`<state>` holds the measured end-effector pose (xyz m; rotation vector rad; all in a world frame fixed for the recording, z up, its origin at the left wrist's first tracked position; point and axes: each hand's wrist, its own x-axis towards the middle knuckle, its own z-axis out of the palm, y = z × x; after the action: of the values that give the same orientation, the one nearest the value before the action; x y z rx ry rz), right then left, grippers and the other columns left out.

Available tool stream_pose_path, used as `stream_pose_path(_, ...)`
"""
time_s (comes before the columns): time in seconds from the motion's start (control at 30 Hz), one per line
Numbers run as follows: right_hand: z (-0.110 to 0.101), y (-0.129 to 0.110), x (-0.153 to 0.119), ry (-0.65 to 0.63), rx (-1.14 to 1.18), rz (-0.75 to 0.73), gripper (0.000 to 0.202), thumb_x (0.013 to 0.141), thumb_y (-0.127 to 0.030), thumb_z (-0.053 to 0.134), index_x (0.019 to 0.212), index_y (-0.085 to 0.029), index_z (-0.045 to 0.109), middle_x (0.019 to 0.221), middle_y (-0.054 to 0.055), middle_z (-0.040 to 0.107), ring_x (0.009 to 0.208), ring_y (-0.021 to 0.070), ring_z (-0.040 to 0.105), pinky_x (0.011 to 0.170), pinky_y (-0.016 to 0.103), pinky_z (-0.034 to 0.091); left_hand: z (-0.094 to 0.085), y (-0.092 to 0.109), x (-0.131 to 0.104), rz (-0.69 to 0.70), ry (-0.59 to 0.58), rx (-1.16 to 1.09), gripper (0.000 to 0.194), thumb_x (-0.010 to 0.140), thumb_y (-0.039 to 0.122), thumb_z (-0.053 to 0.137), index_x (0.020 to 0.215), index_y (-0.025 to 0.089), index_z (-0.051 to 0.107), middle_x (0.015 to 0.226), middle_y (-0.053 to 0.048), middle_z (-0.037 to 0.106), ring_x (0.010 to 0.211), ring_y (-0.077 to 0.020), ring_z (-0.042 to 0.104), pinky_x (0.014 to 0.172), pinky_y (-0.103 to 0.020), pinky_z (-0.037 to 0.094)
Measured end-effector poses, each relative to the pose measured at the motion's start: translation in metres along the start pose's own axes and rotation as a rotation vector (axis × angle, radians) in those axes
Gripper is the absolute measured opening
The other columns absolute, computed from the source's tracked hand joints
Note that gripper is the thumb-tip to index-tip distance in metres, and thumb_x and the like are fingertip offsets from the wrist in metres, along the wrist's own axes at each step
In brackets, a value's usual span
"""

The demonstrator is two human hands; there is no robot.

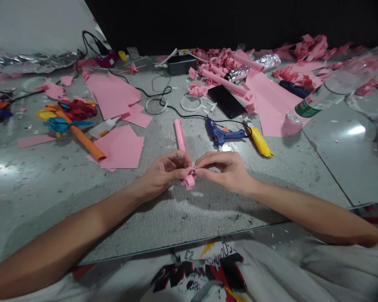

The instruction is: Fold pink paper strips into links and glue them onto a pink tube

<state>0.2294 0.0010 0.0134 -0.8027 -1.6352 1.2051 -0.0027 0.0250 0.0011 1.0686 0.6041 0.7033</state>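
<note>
A pink paper flower [189,181] with curled petals is pinched between my two hands near the table's front edge. My left hand [168,170] closes thumb and fingers on its left side. From the right, my right hand [223,170] presses a petal between thumb and forefinger. A rolled pink paper tube [179,135] extends away from the flower, beyond my left fingers; whether the two are joined is hidden. A blue glue gun [223,133] lies just beyond my right hand, beside a yellow curved object [261,142].
Pink paper sheets [121,147] and an orange paper tube with colored petals [83,138] lie left. A black phone [227,101], tape rings [191,102] and crumpled pink paper [220,61] are farther back. A plastic bottle [315,102] stands right. A black cord [185,113] crosses the table.
</note>
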Motion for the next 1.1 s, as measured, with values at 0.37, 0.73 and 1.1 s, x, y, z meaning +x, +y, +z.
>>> stream_pose_path(0.37, -0.003, -0.002, 0.0, -0.043, -0.152, -0.164, 0.007, 0.098, -0.023, 0.077, 0.095, -0.019, 0.082, 0.091, 0.006, 0.082, 0.083, 0.0174, 0.076, 0.077, 0.032, 0.061, 0.001, -0.001, -0.006, 0.162, 0.061, 0.211, 0.024, 0.088, 0.031, 0.09, 0.108, 0.025, 0.079, 0.094, -0.001, 0.073, 0.083, -0.0129, 0.067, 0.077, -0.024, 0.054)
stream_pose_path(0.73, -0.001, 0.003, -0.003, -0.022, -0.115, -0.144, 0.005, 0.097, -0.021, 0.079, 0.1, -0.02, 0.083, 0.096, 0.006, 0.083, 0.087, 0.0174, 0.078, 0.079, 0.031, 0.063, 0.014, 0.0, -0.012, 0.411, 0.189, 0.443, 0.011, 0.089, 0.022, 0.087, 0.099, 0.025, 0.085, 0.1, -0.005, 0.082, 0.096, -0.0196, 0.076, 0.089, -0.033, 0.062)
stream_pose_path(1.1, -0.002, 0.002, -0.003, -0.049, -0.13, -0.059, 0.007, 0.096, -0.025, 0.082, 0.101, -0.02, 0.082, 0.098, 0.006, 0.083, 0.088, 0.0175, 0.078, 0.08, 0.031, 0.064, 0.015, 0.002, -0.013, 0.4, 0.241, 0.448, 0.009, 0.086, 0.017, 0.088, 0.091, 0.024, 0.087, 0.096, -0.005, 0.083, 0.092, -0.0182, 0.078, 0.087, -0.031, 0.064)
